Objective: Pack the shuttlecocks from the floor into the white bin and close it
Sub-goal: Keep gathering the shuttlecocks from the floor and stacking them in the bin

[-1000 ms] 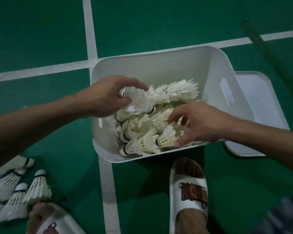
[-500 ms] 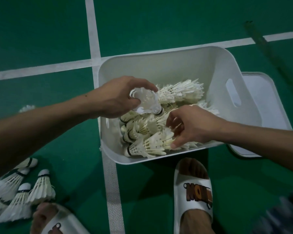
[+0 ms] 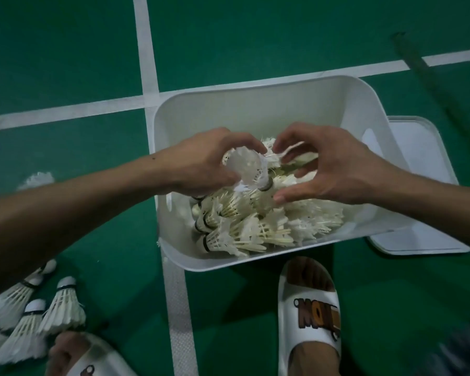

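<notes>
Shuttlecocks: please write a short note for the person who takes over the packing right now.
Left hand holds one shuttlecock over the bin.
Right hand is curved over the pile inside; whether it grips one cannot be told.
Done: many are in the bin.
Left: several loose shuttlecocks lie outside, at lower left. The lid lies beside the bin, not yet on.
</notes>
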A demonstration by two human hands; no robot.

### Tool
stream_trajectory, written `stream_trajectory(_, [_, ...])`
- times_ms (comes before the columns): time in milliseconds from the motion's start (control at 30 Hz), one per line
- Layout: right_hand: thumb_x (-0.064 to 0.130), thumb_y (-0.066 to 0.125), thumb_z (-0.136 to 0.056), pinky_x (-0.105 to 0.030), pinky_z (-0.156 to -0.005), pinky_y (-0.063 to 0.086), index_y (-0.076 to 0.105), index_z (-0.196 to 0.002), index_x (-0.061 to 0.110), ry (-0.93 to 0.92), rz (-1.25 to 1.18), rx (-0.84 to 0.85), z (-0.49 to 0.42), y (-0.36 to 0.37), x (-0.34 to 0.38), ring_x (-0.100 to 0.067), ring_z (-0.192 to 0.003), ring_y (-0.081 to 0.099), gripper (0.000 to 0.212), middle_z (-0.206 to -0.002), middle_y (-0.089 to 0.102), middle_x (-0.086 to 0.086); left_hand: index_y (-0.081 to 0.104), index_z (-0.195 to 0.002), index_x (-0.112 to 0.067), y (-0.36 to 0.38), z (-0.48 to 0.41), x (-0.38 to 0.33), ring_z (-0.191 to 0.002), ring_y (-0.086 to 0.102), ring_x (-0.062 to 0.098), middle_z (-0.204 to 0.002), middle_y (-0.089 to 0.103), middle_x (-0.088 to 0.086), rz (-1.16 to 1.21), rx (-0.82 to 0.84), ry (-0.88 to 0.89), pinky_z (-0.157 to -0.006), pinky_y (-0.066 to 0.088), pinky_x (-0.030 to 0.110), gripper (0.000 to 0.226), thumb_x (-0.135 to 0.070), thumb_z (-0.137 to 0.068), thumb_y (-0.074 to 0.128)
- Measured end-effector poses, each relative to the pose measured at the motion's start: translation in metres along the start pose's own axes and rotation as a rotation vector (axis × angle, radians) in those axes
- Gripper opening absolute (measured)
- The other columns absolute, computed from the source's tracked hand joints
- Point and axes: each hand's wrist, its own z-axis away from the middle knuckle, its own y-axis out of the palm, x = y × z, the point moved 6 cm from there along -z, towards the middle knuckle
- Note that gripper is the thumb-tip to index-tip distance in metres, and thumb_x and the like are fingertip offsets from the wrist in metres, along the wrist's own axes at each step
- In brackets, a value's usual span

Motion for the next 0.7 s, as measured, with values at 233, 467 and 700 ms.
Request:
stream_trajectory(233, [0.039,0.087,-0.057,-0.024,-0.084,0.046,0.039,-0.124,0.033,-0.107,0.099,-0.116,-0.005,0.017,0.018,-0.004,-0.096,0.05,0.083,-0.129,0.045,0.008,0.033,-0.136,-0.033,0.004,-0.003,-0.002,-0.092,0.061,0.01,-0.136,0.045,0.0,0.145,-0.028,-0.037,-0.076,0.052,0.026,0.066,-0.02,-0.083,0.07])
stream_trajectory(467, [0.029,0.081,-0.072,-0.03,-0.082,0.055,0.036,-0.124,0.033,-0.091,0.085,-0.099,-0.007,0.005,0.016,-0.011,-0.089,0.059,0.069,-0.108,0.052,0.005,0.029,-0.138,-0.034,-0.002,0.001,0.001,-0.087,0.066,0.008,-0.127,0.044,-0.005,0.284,-0.015,-0.056,-0.066,0.058,0.024,0.076,-0.005,-0.08,0.067])
stream_trajectory(700, [0.026,0.079,-0.07,-0.028,-0.076,0.05,0.037,-0.118,0.051,-0.061,0.06,-0.123,0.0,-0.023,0.0,-0.002,-0.08,0.055,0.069,-0.106,0.045,0.01,0.034,-0.137,-0.035,-0.006,-0.003,0.005,-0.081,0.065,0.009,-0.132,0.044,-0.002,0.081,-0.136,-0.039,-0.071,0.054,0.021,0.076,-0.01,-0.078,0.074])
